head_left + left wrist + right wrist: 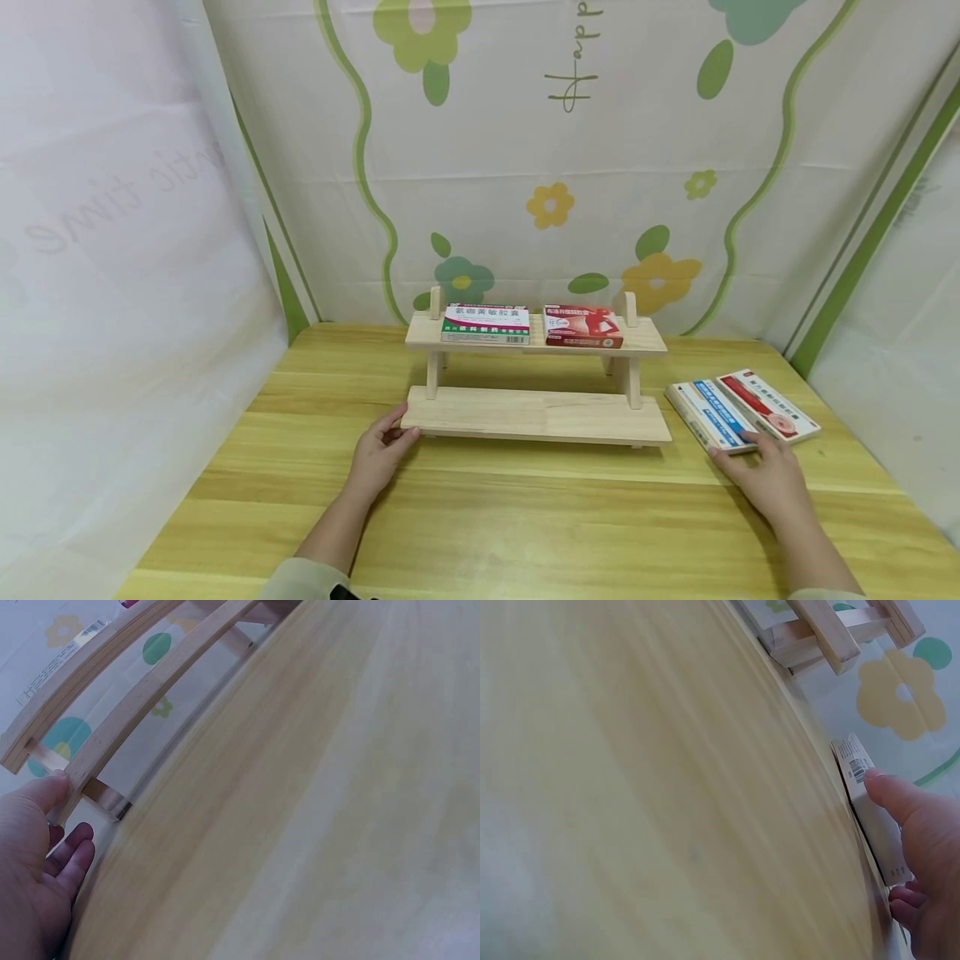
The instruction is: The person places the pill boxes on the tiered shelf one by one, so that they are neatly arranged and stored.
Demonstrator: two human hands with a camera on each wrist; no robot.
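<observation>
Two-tier shelf [525,414], pale wood: upright, lower left corner gripped by your left hand [378,454]. Blue-and-white box [712,414]: flat, right of the shelf, near end held by your right hand [768,477]. Red-and-white box [767,402]: flat, just beside it.

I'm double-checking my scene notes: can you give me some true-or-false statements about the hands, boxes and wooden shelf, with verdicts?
1. The left hand touches the left end of the lower tier. True.
2. The red box lies on the upper tier. True.
3. The right hand holds the red box. False: it holds the blue-striped box.
4. The blue-striped box lies left of the wooden shelf. False: it lies on the table, right of the shelf.
</observation>
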